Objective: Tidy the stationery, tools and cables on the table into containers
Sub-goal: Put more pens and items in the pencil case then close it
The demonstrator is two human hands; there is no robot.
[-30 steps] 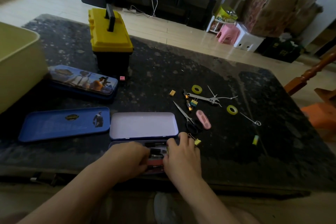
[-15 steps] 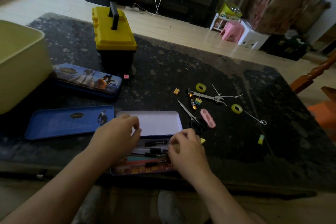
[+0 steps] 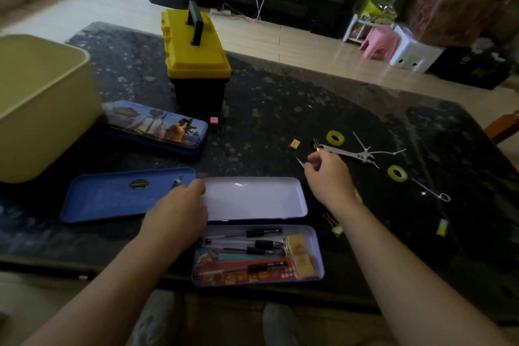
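Observation:
An open pencil case lies at the table's near edge. Its tray holds pens and yellow erasers, and its pale lid lies flat behind it. My left hand rests on the lid's left end with relaxed fingers. My right hand hovers right of the lid with curled fingers, the fingertips at the near end of a battery. The scissors' tip pokes out from under this hand. Whether the fingers hold anything is hidden. An adjustable wrench lies just beyond.
A yellow toolbox stands at the back, a pale bin far left, with a pictured tin and a blue tin lid nearby. Two tape rolls, a binder clip and small erasers are scattered right.
Both hands left the pencil case tray. My left hand moved up onto the lid. My right hand reached up and right to the batteries and scissors.

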